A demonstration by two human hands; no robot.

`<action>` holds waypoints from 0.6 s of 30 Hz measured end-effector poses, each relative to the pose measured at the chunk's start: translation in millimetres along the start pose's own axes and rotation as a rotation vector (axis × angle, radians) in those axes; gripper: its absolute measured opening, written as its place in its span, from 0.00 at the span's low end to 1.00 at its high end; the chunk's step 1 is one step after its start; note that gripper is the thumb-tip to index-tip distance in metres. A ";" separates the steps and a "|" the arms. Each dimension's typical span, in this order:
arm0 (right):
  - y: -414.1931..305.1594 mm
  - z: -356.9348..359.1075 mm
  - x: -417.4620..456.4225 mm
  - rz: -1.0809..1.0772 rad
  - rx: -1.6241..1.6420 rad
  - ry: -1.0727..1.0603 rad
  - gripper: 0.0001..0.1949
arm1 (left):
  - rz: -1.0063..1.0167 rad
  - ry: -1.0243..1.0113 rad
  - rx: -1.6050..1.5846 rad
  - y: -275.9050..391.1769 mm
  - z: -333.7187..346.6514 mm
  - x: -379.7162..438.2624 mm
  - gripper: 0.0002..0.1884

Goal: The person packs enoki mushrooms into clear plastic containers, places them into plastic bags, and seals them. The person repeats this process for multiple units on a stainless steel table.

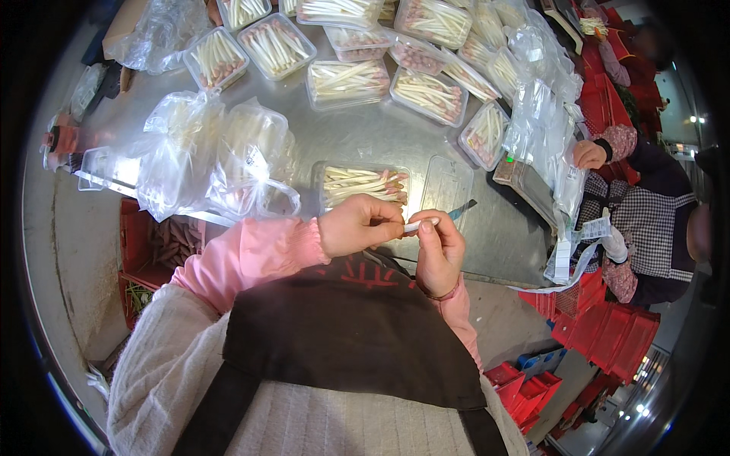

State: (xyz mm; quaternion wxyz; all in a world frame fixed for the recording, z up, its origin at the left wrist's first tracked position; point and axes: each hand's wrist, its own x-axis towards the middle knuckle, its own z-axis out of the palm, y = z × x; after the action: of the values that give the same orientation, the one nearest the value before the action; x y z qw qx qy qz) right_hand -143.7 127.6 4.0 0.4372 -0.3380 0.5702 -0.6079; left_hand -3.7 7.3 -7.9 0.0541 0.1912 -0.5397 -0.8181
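Both of my hands meet in front of my apron. Between the fingertips of my left hand [365,223] and my right hand [440,251] is a short, slender white piece [421,225], which looks like a stalk. Just beyond my left hand stands an open clear plastic tray [320,191], partly covered by that hand. White stalks with pinkish ends [362,185] lie lengthwise in it. To the tray's right, a clear plastic lid [446,176] rests on the metal table. A narrow teal strip with a dark end [463,210] sticks out beyond my right fingers.
Several filled trays [348,84] crowd the steel table's [274,97] far side. Tied plastic bags [182,154] stand at left. Below them is a red crate [132,239] of brownish roots or tubers. At right, a co-worker's hand [590,155] touches a heap of clear packaging [533,122].
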 end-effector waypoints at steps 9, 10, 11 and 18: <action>-12.2 5.9 -0.9 -0.048 -0.090 -0.065 0.05 | -0.014 -0.112 -0.004 0.5 -6.2 -2.0 0.12; -10.7 5.2 0.4 -0.069 -0.133 -0.074 0.05 | -0.006 -0.091 0.037 -2.6 -7.2 -1.5 0.11; -6.8 4.0 2.8 -0.090 -0.175 -0.083 0.05 | 0.001 -0.069 0.079 -9.0 -9.1 -0.2 0.11; 76.6 -36.9 7.3 0.128 -0.182 0.060 0.07 | 0.291 0.333 1.161 -56.3 -40.5 -10.2 0.06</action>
State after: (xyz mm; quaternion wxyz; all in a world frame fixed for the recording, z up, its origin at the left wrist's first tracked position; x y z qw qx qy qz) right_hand -168.9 138.0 -76.8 0.4251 -0.3210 0.6563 -0.5344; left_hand 27.3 -1.4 -70.2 0.1357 0.2388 -0.9015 -0.3343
